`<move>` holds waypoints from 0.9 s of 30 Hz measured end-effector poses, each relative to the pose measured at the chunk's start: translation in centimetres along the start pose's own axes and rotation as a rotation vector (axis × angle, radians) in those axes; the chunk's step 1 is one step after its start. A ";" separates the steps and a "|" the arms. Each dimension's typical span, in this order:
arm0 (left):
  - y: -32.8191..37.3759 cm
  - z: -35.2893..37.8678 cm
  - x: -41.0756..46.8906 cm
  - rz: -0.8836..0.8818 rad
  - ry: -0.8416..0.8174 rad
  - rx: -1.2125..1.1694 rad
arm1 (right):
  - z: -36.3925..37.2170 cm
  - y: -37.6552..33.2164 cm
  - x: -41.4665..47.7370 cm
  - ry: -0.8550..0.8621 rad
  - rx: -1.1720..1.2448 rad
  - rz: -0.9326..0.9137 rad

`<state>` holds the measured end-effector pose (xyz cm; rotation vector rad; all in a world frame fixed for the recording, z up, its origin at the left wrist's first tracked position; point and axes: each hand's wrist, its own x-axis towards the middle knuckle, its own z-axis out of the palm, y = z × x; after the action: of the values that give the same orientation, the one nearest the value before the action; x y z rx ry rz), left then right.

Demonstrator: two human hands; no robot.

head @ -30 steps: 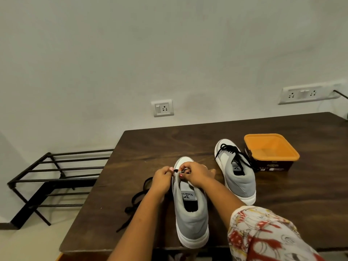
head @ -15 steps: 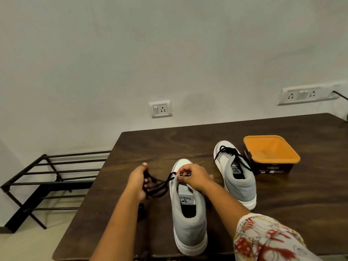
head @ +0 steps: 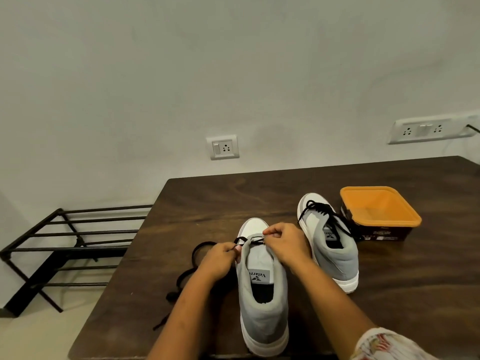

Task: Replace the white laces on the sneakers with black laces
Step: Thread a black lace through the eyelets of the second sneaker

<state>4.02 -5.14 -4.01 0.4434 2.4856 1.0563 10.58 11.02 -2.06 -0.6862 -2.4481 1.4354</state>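
A grey and white sneaker (head: 262, 302) stands toe-away at the table's front. A black lace (head: 200, 249) runs across its lowest eyelets and trails in loops to the left over the table. My left hand (head: 219, 258) pinches the lace at the shoe's left side. My right hand (head: 283, 242) pinches the lace at the right eyelets near the toe. A second grey sneaker (head: 330, 242), laced in black, stands to the right. No white laces are in view.
The dark wooden table (head: 259, 198) has its left edge close to the trailing lace. An orange-lidded tub (head: 379, 213) sits beside the second sneaker. A black metal rack (head: 72, 242) stands on the floor at left. Wall sockets (head: 224, 147) are behind.
My left hand, which had pulled the lace out to the left, has come back to the shoe's left eyelets. The right hand stays at the toe end.
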 end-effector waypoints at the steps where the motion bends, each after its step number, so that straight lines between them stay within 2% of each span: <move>1: -0.3 0.0 -0.1 -0.041 -0.028 -0.043 | 0.1 0.0 -0.1 0.017 -0.007 -0.006; 2: -0.4 -0.2 -0.2 -0.082 -0.049 -0.033 | 0.1 -0.1 -0.2 0.031 -0.012 -0.012; 4: -0.3 -0.7 -0.1 -0.185 -0.037 0.145 | 0.2 -0.1 -0.3 0.043 -0.017 -0.017; 6: 0.3 -1.3 0.0 -0.265 0.111 0.353 | 0.1 -0.2 -0.4 0.031 -0.040 -0.019; 7: 0.8 -1.5 0.0 -0.249 0.201 0.437 | 0.1 -0.2 -0.4 0.017 -0.062 -0.025; 9: 1.5 -1.5 0.3 -0.106 0.299 0.547 | 0.1 -0.2 -0.3 -0.015 -0.108 -0.037; 11: 2.0 -0.8 0.9 0.027 0.236 0.556 | 0.0 -0.1 0.0 -0.047 -0.139 -0.043; 13: 2.0 0.1 1.5 0.066 0.161 0.504 | 0.0 -0.2 0.2 -0.067 -0.163 -0.047; 16: 1.8 0.7 1.3 0.131 0.221 0.478 | 0.0 -0.4 -0.1 -0.076 -0.181 -0.048; 18: 1.5 0.6 0.9 0.115 0.225 0.378 | -0.1 -0.5 -0.5 -0.070 -0.166 -0.039; 21: 2.2 -0.6 -0.2 -0.020 0.187 0.081 | -0.6 -0.8 -1.4 -0.091 -0.140 -0.029; 24: 3.9 -2.7 -2.0 -0.141 0.058 -0.313 | -1.4 -1.4 -3.4 -0.191 -0.198 -0.034; 27: 6.1 -4.8 -4.3 -0.266 -0.101 -0.551 | -1.9 -2.0 -5.6 -0.109 -0.222 -0.102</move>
<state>6.26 -5.92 4.53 -0.0023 1.9784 1.4842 15.61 8.81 0.85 -0.5285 -2.7122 1.2055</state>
